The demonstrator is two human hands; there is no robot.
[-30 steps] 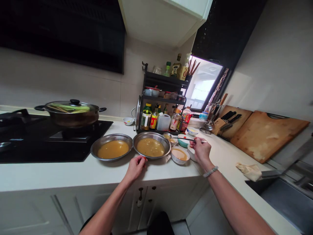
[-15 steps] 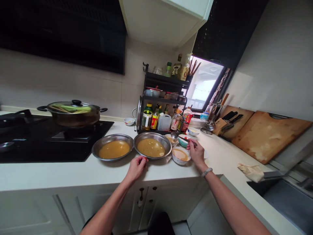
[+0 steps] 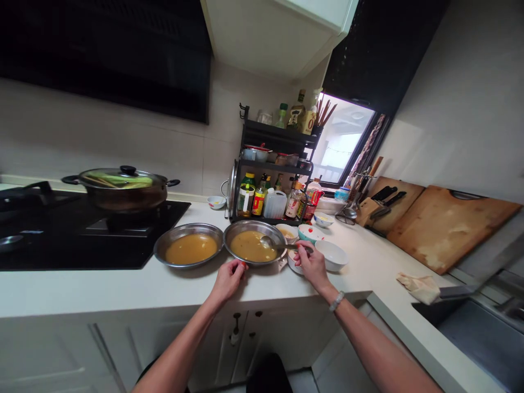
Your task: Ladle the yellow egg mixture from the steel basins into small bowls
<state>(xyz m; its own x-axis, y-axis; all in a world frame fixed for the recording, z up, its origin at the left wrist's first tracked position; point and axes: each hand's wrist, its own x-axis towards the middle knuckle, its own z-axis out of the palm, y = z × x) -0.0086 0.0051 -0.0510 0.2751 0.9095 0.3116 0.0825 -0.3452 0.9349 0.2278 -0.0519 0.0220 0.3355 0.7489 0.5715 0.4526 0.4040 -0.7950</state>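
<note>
My left hand pinches the near rim of a round metal bowl holding cloudy yellow-brown liquid with pale bits. In my right hand is the handle of a metal spoon, whose head dips into that liquid near the right side. Beneath the right hand, a small patterned bowl is mostly hidden. A white bowl sits just right of the hand. Behind are a green-patterned bowl and another small bowl. To the left rests a second metal bowl of similar liquid.
A lidded pot with green vegetables inside stands on the black stove. Bottles fill a black rack against the wall. Cutting boards, a knife block, a cloth and the sink are at right.
My right hand has moved left and the spoon has gone from above the small bowls into the right metal bowl's liquid. The white bowl is now more exposed. My left hand stays at the rim.
</note>
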